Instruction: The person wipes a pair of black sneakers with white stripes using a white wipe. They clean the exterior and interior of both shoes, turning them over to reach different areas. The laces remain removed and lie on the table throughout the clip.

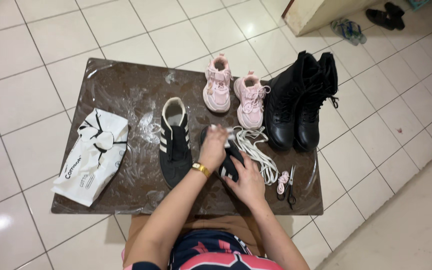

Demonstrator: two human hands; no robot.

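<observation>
One low brown table point(126, 90) stands on pale floor tiles point(26, 60). Near its front edge, the left hand point(213, 148) curls over a black sneaker point(231, 162), pinching something white that is hard to make out; the right hand point(248, 183) grips the sneaker's heel, hiding most of it.

pink toddler sneakers point(233, 92), black boots point(301, 102), scissors point(290, 186) and white packet point(93, 155) on table point(121, 90).

a soft white wipes pack point(93, 156) with black line markings lies on the left end of the dark brown table point(126, 90), tilted, its lower corner reaching the table's front edge. it is crumpled, roughly oblong, and sits apart from the shoes.
</observation>
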